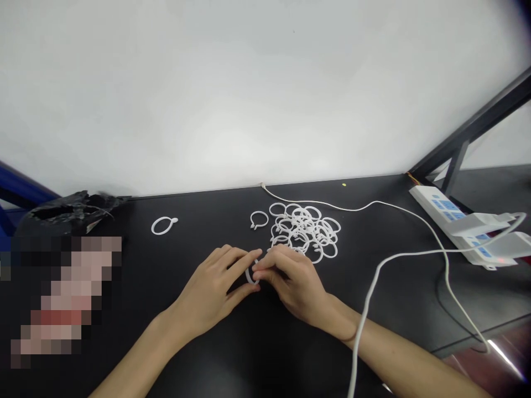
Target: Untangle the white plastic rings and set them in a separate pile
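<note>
A white plastic ring is held between my two hands over the black table. My left hand grips its upper and lower edges with thumb and fingers. On the ring's right side, my right hand pinches it with thumb and forefinger, hiding that part. Just beyond my right hand lies a loose pile of similar white rings, several overlapping, with small tabs at their open ends. One single ring rests at the pile's left edge. Farther left, another ring lies alone, its tabs together.
At right, a white power strip holds plugged-in white adapters. A white cable loops across the table and over my right forearm. Crumpled black plastic sits at far left, above a pixelated patch. A white wall stands behind.
</note>
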Demonstrator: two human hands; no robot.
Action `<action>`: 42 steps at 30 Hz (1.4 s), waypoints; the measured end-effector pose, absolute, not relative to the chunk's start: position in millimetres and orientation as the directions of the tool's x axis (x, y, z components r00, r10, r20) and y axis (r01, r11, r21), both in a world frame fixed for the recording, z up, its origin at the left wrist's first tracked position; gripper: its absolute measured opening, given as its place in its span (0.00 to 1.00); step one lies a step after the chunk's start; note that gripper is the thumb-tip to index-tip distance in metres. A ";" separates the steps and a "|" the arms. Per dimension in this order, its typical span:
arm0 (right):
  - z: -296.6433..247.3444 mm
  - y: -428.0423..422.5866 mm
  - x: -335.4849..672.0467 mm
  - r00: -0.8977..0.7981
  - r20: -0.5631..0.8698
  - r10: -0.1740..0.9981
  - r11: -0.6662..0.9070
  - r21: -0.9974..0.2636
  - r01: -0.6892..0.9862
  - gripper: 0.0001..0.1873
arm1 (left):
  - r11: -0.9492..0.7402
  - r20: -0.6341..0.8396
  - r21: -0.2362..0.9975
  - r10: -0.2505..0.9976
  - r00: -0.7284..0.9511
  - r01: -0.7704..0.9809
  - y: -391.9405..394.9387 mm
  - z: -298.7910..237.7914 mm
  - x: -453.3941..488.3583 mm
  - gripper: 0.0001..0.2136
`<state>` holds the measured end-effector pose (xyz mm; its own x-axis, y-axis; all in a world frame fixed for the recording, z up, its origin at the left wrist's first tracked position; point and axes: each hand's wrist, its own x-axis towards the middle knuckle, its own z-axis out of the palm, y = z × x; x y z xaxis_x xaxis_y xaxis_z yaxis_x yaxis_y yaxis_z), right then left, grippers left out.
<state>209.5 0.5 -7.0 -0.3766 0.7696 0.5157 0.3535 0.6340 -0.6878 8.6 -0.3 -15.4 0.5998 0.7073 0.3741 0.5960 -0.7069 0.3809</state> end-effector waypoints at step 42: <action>-25.1 25.7 207.0 -0.602 0.371 0.707 0.647 0.005 0.763 0.07 | 0.121 0.220 0.160 0.963 -0.155 0.980 57.4 -30.4 -91.8 0.28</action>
